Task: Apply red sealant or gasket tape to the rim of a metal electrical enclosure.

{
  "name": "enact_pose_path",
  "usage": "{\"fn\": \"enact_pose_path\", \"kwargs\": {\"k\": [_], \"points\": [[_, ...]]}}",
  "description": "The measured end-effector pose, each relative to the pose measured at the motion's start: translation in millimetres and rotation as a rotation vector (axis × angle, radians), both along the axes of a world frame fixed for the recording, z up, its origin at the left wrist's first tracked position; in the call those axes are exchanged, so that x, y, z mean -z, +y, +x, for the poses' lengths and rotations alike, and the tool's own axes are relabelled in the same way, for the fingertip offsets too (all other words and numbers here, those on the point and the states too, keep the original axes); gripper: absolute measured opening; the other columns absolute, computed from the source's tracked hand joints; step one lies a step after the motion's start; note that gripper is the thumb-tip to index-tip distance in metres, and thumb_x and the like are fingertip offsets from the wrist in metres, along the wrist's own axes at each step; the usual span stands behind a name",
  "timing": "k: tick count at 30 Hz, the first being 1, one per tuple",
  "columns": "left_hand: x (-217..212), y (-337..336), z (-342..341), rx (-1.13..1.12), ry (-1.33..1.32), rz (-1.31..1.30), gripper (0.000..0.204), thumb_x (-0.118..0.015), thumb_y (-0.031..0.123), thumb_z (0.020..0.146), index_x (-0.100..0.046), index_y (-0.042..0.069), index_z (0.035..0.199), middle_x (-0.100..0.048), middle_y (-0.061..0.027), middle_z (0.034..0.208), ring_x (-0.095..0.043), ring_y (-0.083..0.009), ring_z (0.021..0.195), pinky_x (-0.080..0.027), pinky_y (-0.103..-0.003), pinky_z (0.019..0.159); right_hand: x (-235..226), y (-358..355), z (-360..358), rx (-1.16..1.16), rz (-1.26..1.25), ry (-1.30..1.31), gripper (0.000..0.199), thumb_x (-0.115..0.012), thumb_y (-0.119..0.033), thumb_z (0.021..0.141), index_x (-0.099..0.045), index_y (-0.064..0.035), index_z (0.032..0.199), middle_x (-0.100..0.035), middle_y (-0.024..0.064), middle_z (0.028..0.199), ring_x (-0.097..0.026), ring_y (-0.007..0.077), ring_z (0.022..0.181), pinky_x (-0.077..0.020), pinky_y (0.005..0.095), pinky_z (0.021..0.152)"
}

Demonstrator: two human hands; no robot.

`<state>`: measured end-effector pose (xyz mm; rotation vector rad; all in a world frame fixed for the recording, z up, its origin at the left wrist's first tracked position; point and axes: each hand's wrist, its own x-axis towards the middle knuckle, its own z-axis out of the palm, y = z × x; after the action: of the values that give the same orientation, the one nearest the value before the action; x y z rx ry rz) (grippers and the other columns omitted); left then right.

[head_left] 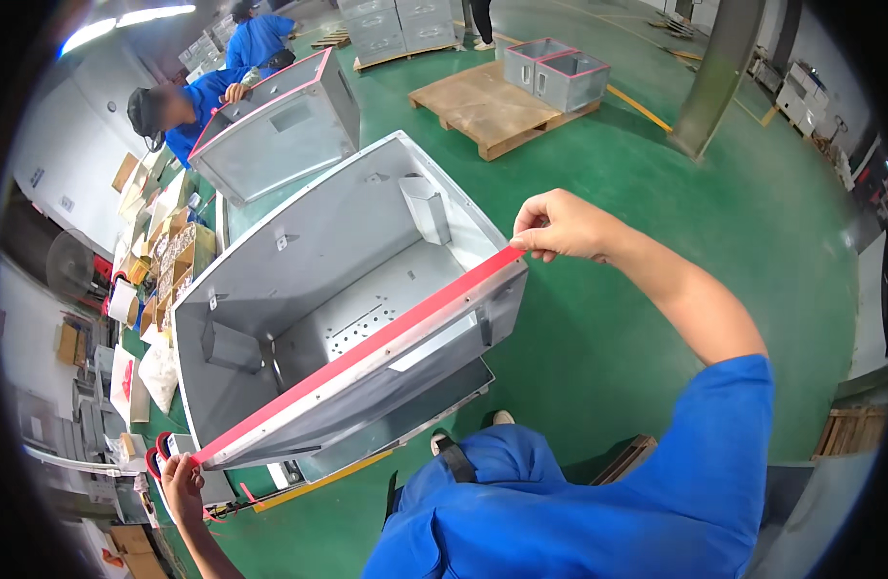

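Observation:
A large grey sheet-metal box lies open toward me on the bench. A long red strip runs along its near rim. My right hand pinches the strip's right end at the box's corner. My left hand holds the strip's left end at the lower left corner, next to a red-handled tool. The box's floor has a patch of small holes, and brackets are fixed inside.
A second grey box with red-edged rim stands behind, with two people in blue at it. Cardboard boxes of small parts line the left. On the green floor sit a wooden pallet holding grey boxes and a pillar.

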<state>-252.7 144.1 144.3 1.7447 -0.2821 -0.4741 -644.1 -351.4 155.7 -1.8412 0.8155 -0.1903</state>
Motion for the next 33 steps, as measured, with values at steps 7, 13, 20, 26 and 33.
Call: {"fn": "enact_pose_path", "kwargs": {"k": [7, 13, 20, 26, 33], "points": [[-22.0, 13.9, 1.0, -0.048, -0.144, -0.092, 0.007, -0.053, 0.013, 0.083, -0.054, 0.007, 0.08, -0.05, 0.0019, 0.069, -0.044, -0.0033, 0.054, -0.034, -0.016, 0.046, -27.1, 4.4, 4.6, -0.069, 0.177, -0.17, 0.017, -0.061, -0.014, 0.08, -0.056, 0.0017, 0.083, -0.057, 0.0063, 0.075, -0.056, 0.0111, 0.065, -0.0496, 0.0231, 0.059], [-17.5, 45.9, 22.0, 0.005, -0.216, -0.133, 0.007, -0.05, 0.015, 0.085, -0.05, 0.008, 0.085, -0.051, 0.0016, 0.072, -0.045, -0.0037, 0.057, -0.034, -0.017, 0.046, -15.6, 11.8, 9.0, -0.088, 0.471, -0.254, 0.013, -0.058, -0.012, 0.083, -0.054, 0.0006, 0.085, -0.056, 0.0058, 0.076, -0.058, 0.0123, 0.07, -0.0496, 0.0247, 0.063], [-9.9, 18.0, 6.6, 0.081, -0.223, 0.005, 0.009, -0.049, 0.017, 0.088, -0.048, 0.009, 0.085, -0.046, 0.0024, 0.063, -0.041, -0.0036, 0.053, -0.03, -0.016, 0.044, -1.6, -1.9, 27.0, 0.019, -0.201, -0.382, 0.016, -0.056, -0.013, 0.08, -0.055, 0.0026, 0.081, -0.057, 0.0061, 0.071, -0.052, 0.0122, 0.065, -0.043, 0.0271, 0.059], [-1.2, -4.1, -4.6, 0.019, -0.073, 0.09, 0.008, -0.055, 0.015, 0.084, -0.05, 0.01, 0.081, -0.049, 0.0032, 0.064, -0.046, -0.0037, 0.055, -0.032, -0.016, 0.043, -1.3, -5.1, 1.8, -0.098, -0.059, 0.008, 0.014, -0.06, -0.015, 0.079, -0.056, -0.0012, 0.08, -0.055, 0.0026, 0.075, -0.049, 0.0079, 0.068, -0.0406, 0.0232, 0.061], [12.1, 3.7, 17.9, 0.045, -0.032, 0.044, 0.01, -0.059, 0.01, 0.078, -0.05, 0.009, 0.072, -0.051, 0.0024, 0.061, -0.042, -0.0027, 0.045, -0.028, -0.016, 0.036, 8.4, -10.5, 0.6, -0.162, -0.076, 0.134, 0.019, -0.062, -0.02, 0.075, -0.06, -0.0014, 0.079, -0.057, 0.0065, 0.072, -0.053, 0.0149, 0.064, -0.0429, 0.0289, 0.054]]}}
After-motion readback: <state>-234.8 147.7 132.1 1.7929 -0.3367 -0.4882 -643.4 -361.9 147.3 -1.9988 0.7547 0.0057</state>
